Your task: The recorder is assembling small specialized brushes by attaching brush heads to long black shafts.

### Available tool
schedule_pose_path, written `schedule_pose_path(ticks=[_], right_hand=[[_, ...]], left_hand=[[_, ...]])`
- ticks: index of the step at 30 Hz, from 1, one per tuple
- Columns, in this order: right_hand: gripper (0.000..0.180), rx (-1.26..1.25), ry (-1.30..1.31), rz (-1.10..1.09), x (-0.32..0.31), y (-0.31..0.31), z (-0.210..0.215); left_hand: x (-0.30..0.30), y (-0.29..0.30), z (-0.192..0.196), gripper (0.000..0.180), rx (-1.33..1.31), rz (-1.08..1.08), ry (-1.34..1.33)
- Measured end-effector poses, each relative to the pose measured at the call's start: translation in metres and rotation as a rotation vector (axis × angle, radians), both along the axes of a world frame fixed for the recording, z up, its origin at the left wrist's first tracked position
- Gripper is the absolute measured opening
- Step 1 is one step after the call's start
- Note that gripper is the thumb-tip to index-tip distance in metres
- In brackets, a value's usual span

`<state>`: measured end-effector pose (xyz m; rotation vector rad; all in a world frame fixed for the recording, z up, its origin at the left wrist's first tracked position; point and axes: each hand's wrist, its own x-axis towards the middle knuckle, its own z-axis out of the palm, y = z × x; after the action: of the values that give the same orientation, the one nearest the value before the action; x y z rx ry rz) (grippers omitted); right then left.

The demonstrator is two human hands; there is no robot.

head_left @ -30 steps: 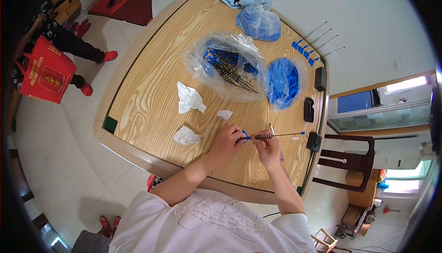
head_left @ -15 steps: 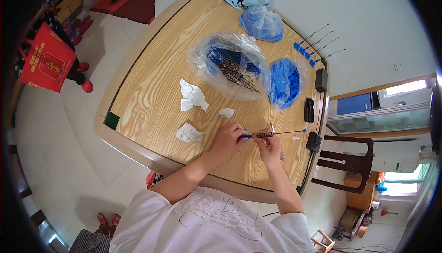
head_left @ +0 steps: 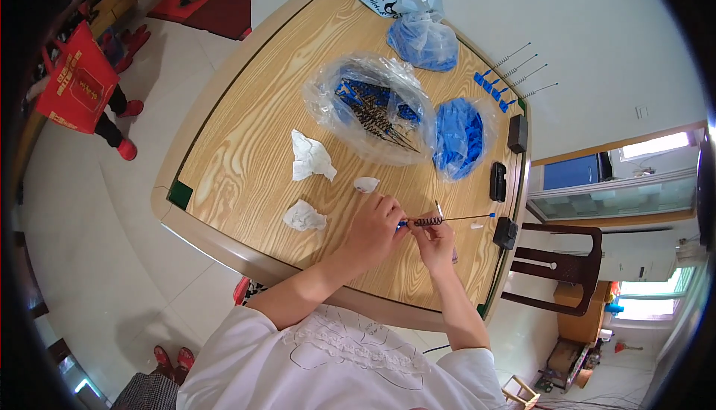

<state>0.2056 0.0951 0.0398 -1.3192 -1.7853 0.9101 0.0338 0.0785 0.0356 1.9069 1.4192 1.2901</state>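
Starting at the left, we see a red shopping bag (head_left: pixel 77 82) out on the pale floor, well apart from the wooden table (head_left: pixel 246 156). On the tabletop lie three crumpled white tissues: a large one (head_left: pixel 309 156), one nearer the front edge (head_left: pixel 303 217), and a small one (head_left: pixel 365 184) just beside our left hand. Behind them sits a clear plastic bag of dark wire brushes (head_left: pixel 373 108), and to its right a bag of blue parts (head_left: pixel 459 136). Our left hand (head_left: pixel 371 229) is curled nearly closed, its fingertips pinching the blue end of a thin wire brush (head_left: pixel 436 221) held just above the table near its front edge. Our right hand (head_left: pixel 434 244) sits just beside it, fingers bent in and pinching the dark coiled bristle part from below; the bare wire runs on to the right and ends in a small blue tip. Farther right, three small black boxes (head_left: pixel 497 181) line the table's edge, and a row of finished brushes with blue handles (head_left: pixel 507 74) lies at the far corner. A dark wooden chair (head_left: pixel 561 268) stands past the table.
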Motion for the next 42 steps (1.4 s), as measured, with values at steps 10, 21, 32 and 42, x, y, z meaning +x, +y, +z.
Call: schedule_pose_path(ticks=[10,21,32,42], right_hand=[[0.014,-0.119,-0.07,-0.056,-0.021,-0.01,0.05],[0.01,0.081,-0.188,-0.034,-0.018,-0.008,0.057],[0.013,0.172,-0.362,-0.043,-0.028,-0.01,0.063],[0.013,0.24,-0.427,-0.051,-0.035,-0.012,0.061]], left_hand=[[0.009,-0.003,-0.014,0.019,0.043,0.014,-0.02],[0.01,-0.002,-0.007,0.017,0.06,0.025,-0.123],[0.005,0.003,-0.014,0.018,0.064,0.0,-0.165],[0.004,0.002,-0.016,0.018,0.013,-0.026,-0.184]])
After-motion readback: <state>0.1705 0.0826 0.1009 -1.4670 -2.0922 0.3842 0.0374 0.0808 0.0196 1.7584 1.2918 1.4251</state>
